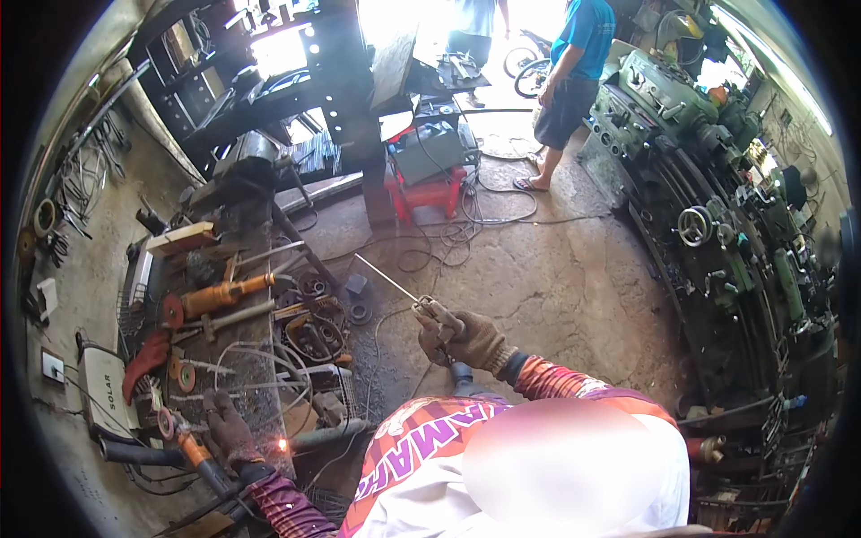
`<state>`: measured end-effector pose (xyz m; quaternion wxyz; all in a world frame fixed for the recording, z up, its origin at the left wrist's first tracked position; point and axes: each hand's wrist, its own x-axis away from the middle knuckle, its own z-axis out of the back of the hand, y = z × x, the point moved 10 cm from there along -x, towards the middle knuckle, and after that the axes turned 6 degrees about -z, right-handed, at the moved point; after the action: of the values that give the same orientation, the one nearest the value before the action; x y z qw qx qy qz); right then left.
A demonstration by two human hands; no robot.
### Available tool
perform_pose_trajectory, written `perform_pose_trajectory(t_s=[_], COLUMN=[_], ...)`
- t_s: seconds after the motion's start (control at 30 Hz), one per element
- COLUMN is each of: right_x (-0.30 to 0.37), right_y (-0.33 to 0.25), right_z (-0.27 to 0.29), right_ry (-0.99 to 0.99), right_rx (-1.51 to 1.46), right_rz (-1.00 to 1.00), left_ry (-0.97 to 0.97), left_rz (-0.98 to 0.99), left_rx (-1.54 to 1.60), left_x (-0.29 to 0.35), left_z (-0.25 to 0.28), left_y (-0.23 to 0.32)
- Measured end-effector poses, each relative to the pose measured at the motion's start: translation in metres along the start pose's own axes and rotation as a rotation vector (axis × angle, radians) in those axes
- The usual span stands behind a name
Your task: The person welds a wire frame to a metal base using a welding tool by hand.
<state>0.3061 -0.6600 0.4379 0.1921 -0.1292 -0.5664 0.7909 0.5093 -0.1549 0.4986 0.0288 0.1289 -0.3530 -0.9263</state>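
Observation:
My right hand point(480, 342), in a brown work glove, is closed around a welding electrode holder point(438, 314). A thin, pale electrode point(386, 276) sticks out of the holder up and to the left, over the floor. My left hand point(231, 429), in a dark glove, rests on the cluttered workbench point(256, 377) with its fingers stretched out; I see nothing in it. Just left of it lies an orange and black angle grinder point(193, 450). A small orange-glowing spot point(282, 444) shows to its right, at the end of a grey-green pipe point(327, 437).
Orange power tool point(229, 294), discs and metal parts crowd the bench. A grey box point(429, 152) sits on a red stand point(421, 193), with cables point(462, 235) looped across the floor. A green lathe point(708, 188) lines the right side. A person in blue point(583, 45) stands behind.

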Motion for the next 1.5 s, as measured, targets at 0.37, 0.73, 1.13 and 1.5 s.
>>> perform_pose_trajectory(t_s=[0.37, 0.73, 1.13, 1.5], right_x=[-0.145, -0.216, -0.312, -0.416], right_y=[0.053, 0.033, -0.034, -0.126], right_z=[0.091, 0.117, 0.08, -0.045], right_ry=[-0.013, 0.149, 0.22, -0.064], right_rx=[-0.13, -0.357, -0.605, -0.628], right_rz=[-0.03, 0.016, 0.208, 0.09], left_ry=[0.124, 0.128, 0.197, 0.223], left_rz=[0.175, 0.274, 0.218, 0.214], left_rx=[-0.372, -0.502, -0.508, -0.554], left_x=[-0.034, -0.034, -0.015, -0.011], left_z=[-0.028, -0.028, -0.019, -0.014], left_y=[-0.038, -0.053, -0.021, 0.011])
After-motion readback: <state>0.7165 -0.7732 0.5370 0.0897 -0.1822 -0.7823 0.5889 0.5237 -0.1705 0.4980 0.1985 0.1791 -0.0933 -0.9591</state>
